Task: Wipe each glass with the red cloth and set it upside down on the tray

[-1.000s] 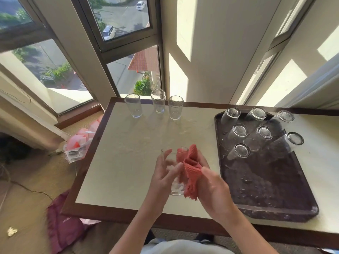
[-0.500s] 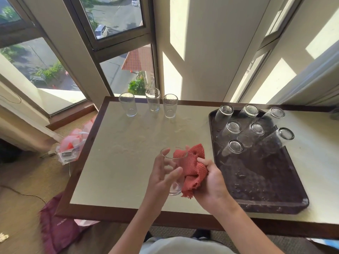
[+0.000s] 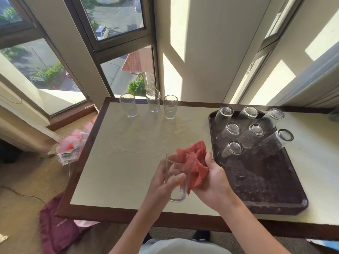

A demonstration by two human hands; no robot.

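At the left, tall windows (image 3: 45,70) are seen over a street, and a carpeted floor (image 3: 27,180) lies below them. A pink plastic packet (image 3: 73,147) and a maroon bag (image 3: 56,230) are found on the floor beside the table's left edge. A pale table (image 3: 128,153) with a dark wooden border fills the middle. Three upright glasses (image 3: 153,101) are lined along its far edge, near the window. At the right, a dark wet tray (image 3: 266,189) is laid on the table, and seven glasses (image 3: 233,148) are set upside down on its far half.

Over the table's near edge, the held glass (image 3: 177,182) is gripped by the left hand (image 3: 159,186), fingers curled round its lower wall, mouth upward and slightly tilted. The red cloth (image 3: 197,162) is bunched in the right hand (image 3: 216,182), whose fingers are closed on it, and is pressed against the glass's right side. Whether any cloth is inside the glass cannot be told.
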